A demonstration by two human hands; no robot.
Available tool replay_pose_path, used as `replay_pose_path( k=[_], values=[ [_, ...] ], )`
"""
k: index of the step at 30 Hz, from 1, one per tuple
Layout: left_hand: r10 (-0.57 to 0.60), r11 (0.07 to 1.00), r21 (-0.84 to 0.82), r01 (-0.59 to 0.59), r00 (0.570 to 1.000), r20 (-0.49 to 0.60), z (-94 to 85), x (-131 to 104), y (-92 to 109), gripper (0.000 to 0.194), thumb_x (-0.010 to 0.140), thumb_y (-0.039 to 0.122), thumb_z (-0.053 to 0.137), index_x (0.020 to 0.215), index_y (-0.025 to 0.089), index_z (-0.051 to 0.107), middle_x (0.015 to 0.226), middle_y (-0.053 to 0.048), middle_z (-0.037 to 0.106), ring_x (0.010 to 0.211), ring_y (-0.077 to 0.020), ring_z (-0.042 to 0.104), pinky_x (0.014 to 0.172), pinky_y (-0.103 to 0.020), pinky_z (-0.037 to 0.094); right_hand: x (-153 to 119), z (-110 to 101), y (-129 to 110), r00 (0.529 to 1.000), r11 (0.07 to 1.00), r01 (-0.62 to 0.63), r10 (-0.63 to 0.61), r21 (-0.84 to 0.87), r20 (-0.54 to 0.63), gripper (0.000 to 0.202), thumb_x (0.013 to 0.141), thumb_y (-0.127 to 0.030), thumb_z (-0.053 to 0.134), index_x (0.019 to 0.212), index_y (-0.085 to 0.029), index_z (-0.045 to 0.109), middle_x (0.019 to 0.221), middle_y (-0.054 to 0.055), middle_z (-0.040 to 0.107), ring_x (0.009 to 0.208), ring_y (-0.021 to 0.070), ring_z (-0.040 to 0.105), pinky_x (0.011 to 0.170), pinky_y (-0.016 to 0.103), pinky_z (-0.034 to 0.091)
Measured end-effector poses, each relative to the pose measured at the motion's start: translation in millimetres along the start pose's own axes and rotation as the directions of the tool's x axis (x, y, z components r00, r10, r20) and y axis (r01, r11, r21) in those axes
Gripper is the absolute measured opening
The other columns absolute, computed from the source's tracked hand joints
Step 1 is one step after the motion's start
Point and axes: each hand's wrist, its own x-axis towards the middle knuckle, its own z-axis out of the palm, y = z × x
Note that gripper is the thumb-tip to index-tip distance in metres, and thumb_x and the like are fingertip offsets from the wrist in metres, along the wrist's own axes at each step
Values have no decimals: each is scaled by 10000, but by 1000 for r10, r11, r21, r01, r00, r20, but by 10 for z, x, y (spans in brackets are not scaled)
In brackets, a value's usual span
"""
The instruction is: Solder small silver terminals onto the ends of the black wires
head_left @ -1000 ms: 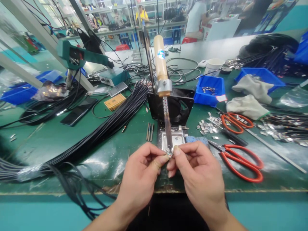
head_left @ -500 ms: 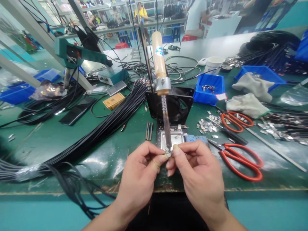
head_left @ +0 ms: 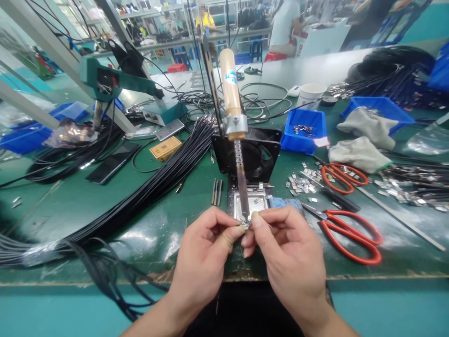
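Note:
My left hand [head_left: 206,248] is closed in a pinch on a small silvery metal connector [head_left: 245,225], right below the tip of an upright soldering iron [head_left: 242,185]. The iron has a wooden handle and is clamped to a stand. Close beside it, my right hand [head_left: 293,250] is closed too, thumb and forefinger pressed together at the connector. A short thin strand that looks like solder wire shows by its fingers; most of it is hidden. Under the iron's tip lies a square metal tray [head_left: 259,202], partly covered by my fingers.
Behind the iron stands a black fan [head_left: 261,150]. Red-handled scissors [head_left: 351,236], a blue sponge [head_left: 286,202] and loose metal pieces [head_left: 303,182] lie to the right. A bundle of black cables [head_left: 150,187] runs along the left. A blue bin [head_left: 303,133] holds small parts.
Almost nothing differs. Both hands keep their pinch at the iron's tip, and the whole view has shifted very slightly.

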Motion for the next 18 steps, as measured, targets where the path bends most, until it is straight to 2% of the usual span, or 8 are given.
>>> replay_pose_path(
  k=[7, 18],
  values=[
    [1, 1000, 2, -1, 1000, 12, 4, -20, 2, 145, 928, 191, 719, 792, 206, 671, 667, 42, 671, 616, -98, 616, 524, -187, 441, -3, -4, 15, 1000, 1000, 16, -16, 2, 2, 129, 933, -249, 718, 861, -211, 618, 646, -19, 740, 521, 114, 709, 509, 213, 625],
    [76, 995, 64, -74, 997, -24, 14, -25, 24, 138, 923, 178, 725, 792, 206, 694, 704, 45, 644, 609, -88, 593, 549, -190, 462, -23, 20, 5, 999, 999, 49, -49, -4, -19, 122, 922, -233, 724, 860, -206, 623, 680, -16, 736, 546, 108, 715, 520, 203, 636]
  ],
)
